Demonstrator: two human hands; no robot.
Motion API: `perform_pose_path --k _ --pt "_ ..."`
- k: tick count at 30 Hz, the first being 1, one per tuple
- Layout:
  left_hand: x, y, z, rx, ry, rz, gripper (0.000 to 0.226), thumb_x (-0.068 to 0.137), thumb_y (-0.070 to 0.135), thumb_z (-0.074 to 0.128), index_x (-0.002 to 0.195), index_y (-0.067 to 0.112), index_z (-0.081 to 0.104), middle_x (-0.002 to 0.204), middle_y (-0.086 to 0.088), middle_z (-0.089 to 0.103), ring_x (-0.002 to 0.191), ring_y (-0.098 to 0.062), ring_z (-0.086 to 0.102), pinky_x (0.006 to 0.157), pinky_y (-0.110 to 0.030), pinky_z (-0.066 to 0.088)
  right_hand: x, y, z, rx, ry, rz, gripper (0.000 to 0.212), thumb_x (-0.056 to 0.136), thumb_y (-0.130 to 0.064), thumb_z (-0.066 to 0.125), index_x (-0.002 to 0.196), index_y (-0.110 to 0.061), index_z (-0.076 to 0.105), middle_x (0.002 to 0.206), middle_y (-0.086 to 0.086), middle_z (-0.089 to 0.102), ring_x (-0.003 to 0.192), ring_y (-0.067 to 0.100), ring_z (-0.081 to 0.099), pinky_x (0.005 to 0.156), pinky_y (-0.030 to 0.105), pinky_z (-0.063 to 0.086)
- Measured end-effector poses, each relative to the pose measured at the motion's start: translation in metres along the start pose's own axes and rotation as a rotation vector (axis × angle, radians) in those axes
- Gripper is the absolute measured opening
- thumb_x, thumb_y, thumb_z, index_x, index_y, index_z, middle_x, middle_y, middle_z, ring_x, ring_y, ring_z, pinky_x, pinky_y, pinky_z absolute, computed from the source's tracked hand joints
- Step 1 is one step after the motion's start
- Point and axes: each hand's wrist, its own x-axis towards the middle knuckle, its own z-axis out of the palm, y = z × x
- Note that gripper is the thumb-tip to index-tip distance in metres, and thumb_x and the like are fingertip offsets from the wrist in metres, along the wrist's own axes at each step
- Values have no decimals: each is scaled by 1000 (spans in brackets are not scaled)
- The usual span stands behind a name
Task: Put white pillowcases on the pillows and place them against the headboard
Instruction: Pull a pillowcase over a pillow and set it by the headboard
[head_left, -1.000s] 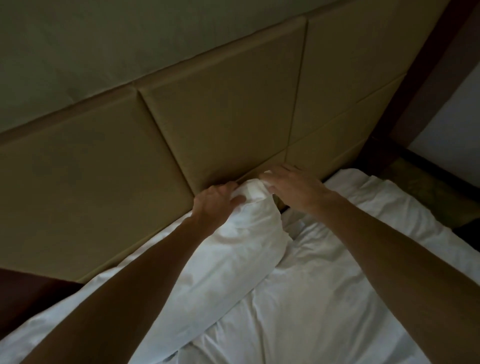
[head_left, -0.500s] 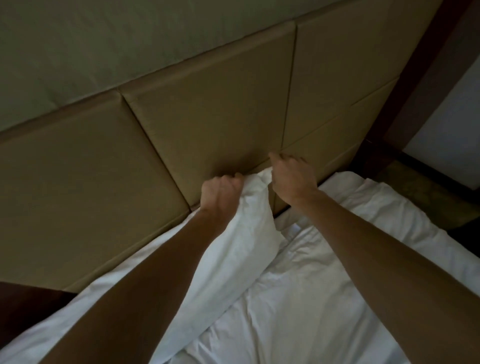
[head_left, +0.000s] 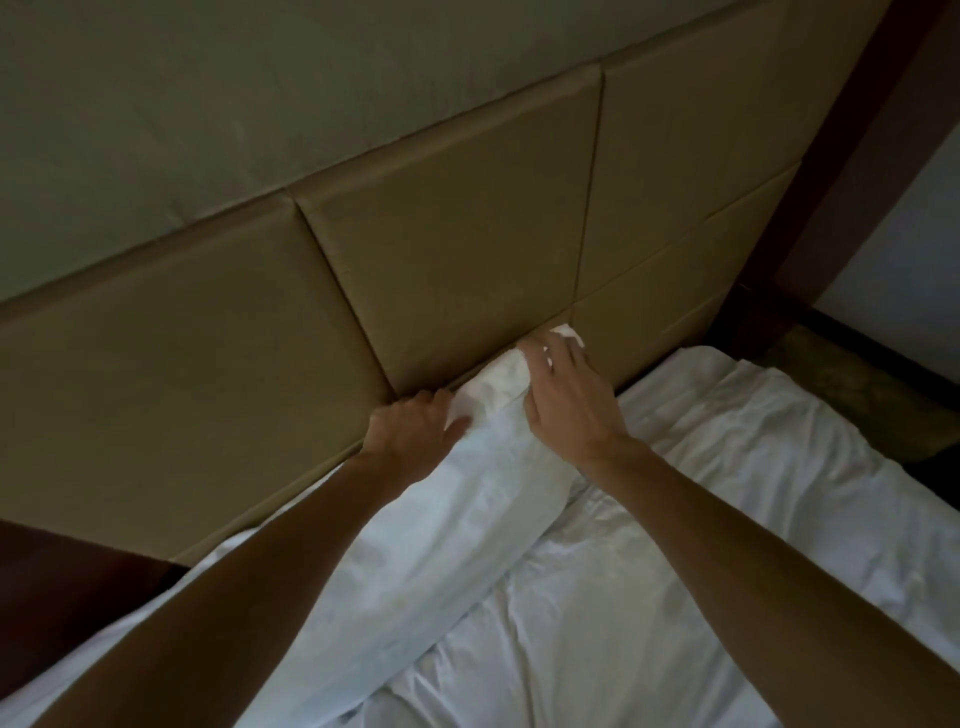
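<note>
A pillow in a white pillowcase (head_left: 467, 499) lies along the foot of the tan padded headboard (head_left: 441, 249), with its far corner bunched up against the panels. My left hand (head_left: 410, 436) grips the pillow's top edge beside the headboard. My right hand (head_left: 566, 400) holds the bunched corner of the pillowcase, fingers curled over the fabric. Part of that corner pokes out white past my fingertips.
A white rumpled sheet (head_left: 701, 519) covers the mattress to the right and below. A dark wooden post (head_left: 841, 156) rises at the right of the headboard. Dark floor (head_left: 852, 374) shows beyond the bed's far corner, and dark wood (head_left: 52, 597) at the left.
The pillow's corner has been pushed up higher against the headboard. My right hand moved from beside the corner onto it, and my left hand slid lower along the top edge.
</note>
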Motion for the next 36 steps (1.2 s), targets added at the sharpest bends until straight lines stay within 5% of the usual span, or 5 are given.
perform_pose_path --k 3,10,14,24,36 --pt "-22 -26 7 -57 -100 -35 48 99 53 36 134 22 46 119 -4 66 103 -29 66 81 -40 52 -2 -22 -7 49 -137 -174 57 81 -14 61 136 -11 46 124 7 57 106 23 57 84 35 50" --pt "-118 -113 18 -199 -330 -139 52 98 50 44 142 22 45 141 -4 56 128 -26 53 104 -38 42 -12 -83 -28 50 -508 -136 55 94 -19 50 147 -15 35 148 6 40 132 25 40 105 37 40" --pt "-190 -167 27 -153 -325 -208 53 97 53 43 142 25 44 142 -2 54 127 -24 54 104 -39 44 -19 -135 -40 -20 -564 -183 59 95 -23 50 151 -16 32 158 8 29 142 25 29 114 38 30" --pt "-350 -243 47 -60 -211 -290 65 92 48 50 150 26 28 138 -6 52 123 -28 52 102 -43 41 -71 -287 -55 0 -687 -219 56 97 -30 49 150 -20 34 157 4 30 143 23 29 113 38 32" --pt "-382 -210 41 -19 -178 -102 63 92 45 51 146 18 33 146 -14 42 132 -33 43 109 -48 34 -183 -300 -86 -29 -817 31 55 95 -30 49 148 -20 37 147 6 44 132 27 43 107 43 39"
